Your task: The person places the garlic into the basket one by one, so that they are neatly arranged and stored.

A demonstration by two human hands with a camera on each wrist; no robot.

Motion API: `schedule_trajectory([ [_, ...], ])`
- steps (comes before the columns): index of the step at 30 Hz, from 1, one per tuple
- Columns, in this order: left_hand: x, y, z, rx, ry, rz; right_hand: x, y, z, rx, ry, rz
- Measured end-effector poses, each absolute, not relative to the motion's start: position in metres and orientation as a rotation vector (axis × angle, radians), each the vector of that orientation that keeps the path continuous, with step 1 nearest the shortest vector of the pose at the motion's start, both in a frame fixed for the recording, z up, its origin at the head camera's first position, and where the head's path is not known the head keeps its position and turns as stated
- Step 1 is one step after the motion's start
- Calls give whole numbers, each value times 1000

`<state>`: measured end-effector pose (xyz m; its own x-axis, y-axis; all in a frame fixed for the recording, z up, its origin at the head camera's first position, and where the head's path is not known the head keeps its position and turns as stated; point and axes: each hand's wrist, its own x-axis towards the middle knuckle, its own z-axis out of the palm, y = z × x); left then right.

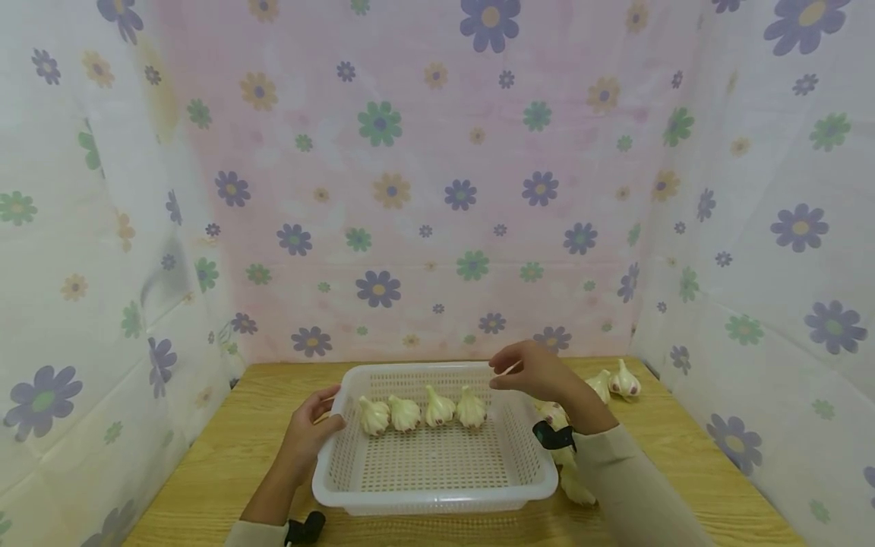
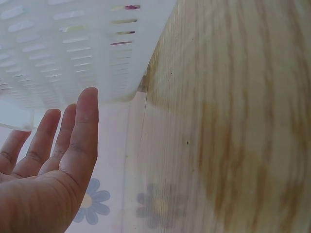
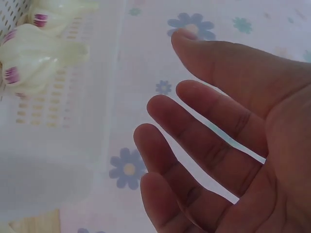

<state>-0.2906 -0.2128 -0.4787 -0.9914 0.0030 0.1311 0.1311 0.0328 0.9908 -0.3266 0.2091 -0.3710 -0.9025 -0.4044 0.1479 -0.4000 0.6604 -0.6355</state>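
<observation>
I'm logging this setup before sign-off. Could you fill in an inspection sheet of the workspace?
Surface: wood-patterned table.
Job's things: white basket holding four garlic bulbs in a row; more bulbs on the table to its right, some partly hidden.
Clutter: nothing seen.
Hands: left hand at the basket's left rim; right hand holding nothing, near the back right corner.
Cables: none clearly made out.
Surroundings: flower-print cloth behind and on both sides.

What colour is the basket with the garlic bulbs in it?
The basket is white; it shows best in the head view.
</observation>
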Motion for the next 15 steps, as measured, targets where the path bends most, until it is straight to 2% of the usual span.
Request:
schedule_trajectory([
  [15, -288, -212, -478, -148, -2179, -2119, -281, 254, -369, -646, 3059, -1054],
])
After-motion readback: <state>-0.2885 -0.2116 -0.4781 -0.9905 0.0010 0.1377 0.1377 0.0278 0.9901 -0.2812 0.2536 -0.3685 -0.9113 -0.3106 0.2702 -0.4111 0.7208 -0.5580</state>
